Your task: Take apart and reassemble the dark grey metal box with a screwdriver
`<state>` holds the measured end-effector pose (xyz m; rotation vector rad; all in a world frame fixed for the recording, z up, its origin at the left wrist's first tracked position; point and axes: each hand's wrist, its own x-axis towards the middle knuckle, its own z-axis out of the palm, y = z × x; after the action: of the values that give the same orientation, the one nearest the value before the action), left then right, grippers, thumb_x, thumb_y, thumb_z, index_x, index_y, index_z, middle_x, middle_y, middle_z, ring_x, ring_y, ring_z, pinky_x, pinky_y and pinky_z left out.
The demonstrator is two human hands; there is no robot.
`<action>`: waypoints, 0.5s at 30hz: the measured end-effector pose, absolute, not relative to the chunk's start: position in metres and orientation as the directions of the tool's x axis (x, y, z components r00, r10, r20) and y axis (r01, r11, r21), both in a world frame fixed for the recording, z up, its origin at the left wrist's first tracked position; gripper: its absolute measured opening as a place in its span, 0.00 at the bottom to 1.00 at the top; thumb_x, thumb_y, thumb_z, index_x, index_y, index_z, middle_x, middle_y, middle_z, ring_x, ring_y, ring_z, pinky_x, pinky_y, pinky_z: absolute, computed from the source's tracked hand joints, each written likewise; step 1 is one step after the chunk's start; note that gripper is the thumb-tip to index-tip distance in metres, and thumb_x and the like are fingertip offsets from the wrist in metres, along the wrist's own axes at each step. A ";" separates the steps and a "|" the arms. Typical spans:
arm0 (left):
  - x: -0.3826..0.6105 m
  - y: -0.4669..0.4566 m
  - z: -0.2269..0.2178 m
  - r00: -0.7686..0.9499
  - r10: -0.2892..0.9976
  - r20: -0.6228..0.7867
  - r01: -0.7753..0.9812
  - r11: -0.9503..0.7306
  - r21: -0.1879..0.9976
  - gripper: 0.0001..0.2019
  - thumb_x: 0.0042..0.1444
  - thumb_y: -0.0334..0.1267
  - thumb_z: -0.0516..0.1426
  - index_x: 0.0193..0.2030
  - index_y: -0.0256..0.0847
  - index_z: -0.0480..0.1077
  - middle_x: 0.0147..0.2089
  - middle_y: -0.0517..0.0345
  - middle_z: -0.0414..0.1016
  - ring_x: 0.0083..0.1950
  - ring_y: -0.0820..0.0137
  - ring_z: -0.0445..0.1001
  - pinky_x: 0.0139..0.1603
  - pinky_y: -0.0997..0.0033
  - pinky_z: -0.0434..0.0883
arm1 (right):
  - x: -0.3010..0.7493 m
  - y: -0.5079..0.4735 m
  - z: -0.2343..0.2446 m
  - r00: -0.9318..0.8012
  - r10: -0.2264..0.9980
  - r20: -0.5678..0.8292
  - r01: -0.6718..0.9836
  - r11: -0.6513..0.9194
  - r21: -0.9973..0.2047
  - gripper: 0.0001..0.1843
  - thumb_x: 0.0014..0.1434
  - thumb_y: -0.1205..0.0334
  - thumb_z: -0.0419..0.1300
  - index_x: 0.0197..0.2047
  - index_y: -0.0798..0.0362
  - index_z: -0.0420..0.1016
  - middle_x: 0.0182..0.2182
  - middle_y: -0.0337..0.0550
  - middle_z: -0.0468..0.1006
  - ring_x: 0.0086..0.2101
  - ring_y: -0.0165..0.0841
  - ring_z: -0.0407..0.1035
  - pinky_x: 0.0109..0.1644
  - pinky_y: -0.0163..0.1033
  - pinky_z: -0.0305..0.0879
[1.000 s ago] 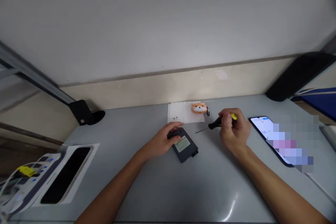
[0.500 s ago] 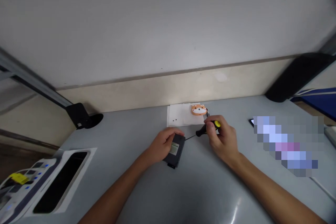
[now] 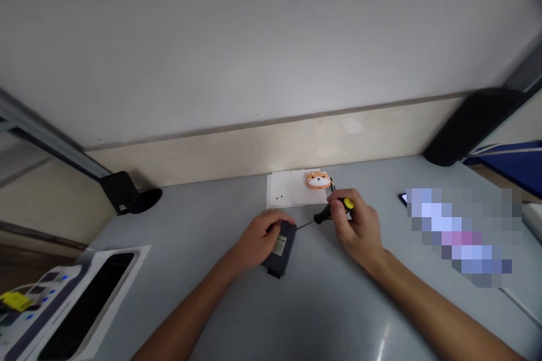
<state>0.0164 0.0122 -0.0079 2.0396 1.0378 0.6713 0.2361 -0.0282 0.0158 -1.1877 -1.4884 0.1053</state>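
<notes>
My left hand [image 3: 265, 237] grips a dark box-shaped device [image 3: 288, 245] with a pale label, which rests on the grey table. Its fingers reach over the far end of the device. In my right hand [image 3: 358, 225] is a screwdriver [image 3: 324, 214] with a black and yellow handle, the fingers closed round it. The thin shaft points left, and its tip meets the device's right edge near the far corner. Beyond the hands lies white paper [image 3: 288, 186] with two tiny dark pieces, perhaps screws, on it. An orange animal-face case [image 3: 318, 180] sits on the paper's right part.
A power strip [image 3: 42, 304] with a yellow plug stands at the left edge, beside a dark slot [image 3: 88, 307] in the table. A blurred-out screen [image 3: 457, 231] lies on the right. A black post [image 3: 474, 127] rises at the back right, before the wall [image 3: 237, 152].
The view has shifted slightly, moving everything a little left and down. Both hands keep their holds, and the screwdriver tip stays at the device's edge.
</notes>
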 end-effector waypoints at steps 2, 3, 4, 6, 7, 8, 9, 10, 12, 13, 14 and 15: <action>0.017 0.012 -0.008 0.537 0.834 0.126 0.447 -0.408 0.796 0.19 0.62 0.27 0.47 0.45 0.44 0.78 0.45 0.56 0.82 0.48 0.67 0.79 0.54 0.65 0.75 | 0.236 -0.028 0.016 0.180 0.701 0.690 0.591 0.484 -0.645 0.10 0.67 0.57 0.54 0.34 0.48 0.70 0.19 0.32 0.73 0.17 0.26 0.61 0.21 0.33 0.56; 0.017 0.012 -0.007 0.535 0.834 0.132 0.444 -0.410 0.796 0.19 0.62 0.26 0.47 0.45 0.44 0.78 0.45 0.57 0.81 0.47 0.67 0.78 0.54 0.65 0.75 | 0.237 -0.028 0.016 0.180 0.698 0.693 0.590 0.487 -0.644 0.10 0.67 0.58 0.54 0.34 0.48 0.70 0.19 0.32 0.73 0.17 0.26 0.62 0.22 0.33 0.56; 0.017 0.012 -0.007 0.535 0.834 0.134 0.441 -0.411 0.797 0.19 0.63 0.27 0.47 0.45 0.44 0.78 0.45 0.57 0.81 0.47 0.67 0.78 0.54 0.65 0.75 | 0.237 -0.028 0.016 0.183 0.694 0.696 0.590 0.489 -0.643 0.09 0.67 0.58 0.54 0.34 0.48 0.70 0.19 0.32 0.73 0.17 0.27 0.62 0.22 0.33 0.57; 0.017 0.011 -0.007 0.534 0.834 0.139 0.437 -0.413 0.799 0.19 0.63 0.27 0.47 0.45 0.44 0.78 0.45 0.57 0.81 0.47 0.67 0.78 0.54 0.65 0.74 | 0.237 -0.028 0.017 0.195 0.681 0.706 0.590 0.493 -0.639 0.09 0.67 0.59 0.54 0.34 0.48 0.70 0.19 0.32 0.73 0.18 0.27 0.63 0.23 0.32 0.57; 0.017 0.011 -0.006 0.534 0.834 0.138 0.438 -0.412 0.799 0.18 0.63 0.27 0.47 0.45 0.44 0.78 0.45 0.57 0.81 0.47 0.67 0.78 0.54 0.65 0.74 | 0.237 -0.028 0.017 0.201 0.673 0.712 0.591 0.496 -0.636 0.09 0.66 0.59 0.54 0.34 0.48 0.70 0.20 0.32 0.74 0.18 0.27 0.63 0.23 0.32 0.57; 0.017 0.010 -0.006 0.533 0.835 0.135 0.441 -0.411 0.798 0.18 0.63 0.28 0.47 0.45 0.44 0.78 0.45 0.57 0.81 0.47 0.67 0.78 0.54 0.65 0.74 | 0.236 -0.028 0.018 0.206 0.666 0.717 0.592 0.499 -0.633 0.08 0.66 0.60 0.54 0.34 0.48 0.70 0.20 0.32 0.73 0.17 0.26 0.62 0.23 0.32 0.57; 0.016 0.010 -0.006 0.532 0.836 0.131 0.444 -0.408 0.798 0.18 0.63 0.28 0.47 0.45 0.44 0.78 0.45 0.57 0.81 0.47 0.67 0.78 0.54 0.65 0.74 | 0.236 -0.028 0.018 0.207 0.661 0.721 0.593 0.502 -0.630 0.08 0.66 0.60 0.54 0.34 0.48 0.70 0.20 0.32 0.73 0.17 0.26 0.62 0.22 0.32 0.57; 0.016 0.010 -0.006 0.532 0.837 0.128 0.447 -0.406 0.798 0.18 0.63 0.28 0.47 0.45 0.44 0.78 0.45 0.57 0.81 0.47 0.67 0.78 0.54 0.65 0.74 | 0.236 -0.028 0.018 0.205 0.659 0.723 0.593 0.505 -0.628 0.08 0.66 0.61 0.55 0.34 0.48 0.70 0.20 0.31 0.73 0.17 0.26 0.61 0.22 0.32 0.56; 0.016 0.010 -0.007 0.533 0.837 0.123 0.448 -0.402 0.799 0.18 0.63 0.28 0.47 0.45 0.44 0.78 0.45 0.57 0.81 0.47 0.67 0.78 0.54 0.66 0.74 | 0.235 -0.028 0.018 0.198 0.667 0.718 0.591 0.503 -0.631 0.08 0.66 0.61 0.55 0.34 0.48 0.70 0.20 0.31 0.73 0.17 0.25 0.60 0.22 0.32 0.55; 0.016 0.010 -0.007 0.534 0.837 0.122 0.447 -0.402 0.799 0.18 0.63 0.29 0.47 0.45 0.44 0.78 0.45 0.57 0.81 0.47 0.67 0.78 0.53 0.66 0.74 | 0.235 -0.028 0.017 0.196 0.673 0.714 0.589 0.501 -0.634 0.08 0.66 0.61 0.54 0.34 0.48 0.70 0.19 0.31 0.73 0.17 0.26 0.60 0.22 0.32 0.55; 0.016 0.011 -0.007 0.534 0.837 0.121 0.448 -0.401 0.799 0.18 0.64 0.29 0.47 0.45 0.44 0.78 0.45 0.57 0.81 0.47 0.67 0.78 0.53 0.66 0.74 | 0.235 -0.028 0.017 0.195 0.677 0.710 0.587 0.499 -0.637 0.09 0.66 0.60 0.54 0.34 0.48 0.70 0.19 0.31 0.72 0.17 0.26 0.60 0.22 0.32 0.55; 0.016 0.011 -0.007 0.533 0.838 0.119 0.450 -0.400 0.799 0.18 0.64 0.29 0.47 0.45 0.44 0.78 0.45 0.57 0.81 0.47 0.67 0.78 0.54 0.65 0.74 | 0.235 -0.028 0.017 0.196 0.677 0.709 0.584 0.500 -0.639 0.09 0.66 0.60 0.54 0.34 0.48 0.70 0.19 0.32 0.72 0.17 0.26 0.60 0.22 0.32 0.55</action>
<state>0.0165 0.0107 -0.0068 2.0387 1.0402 0.6749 0.2351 -0.0280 0.0168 -1.1593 -1.4721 0.0918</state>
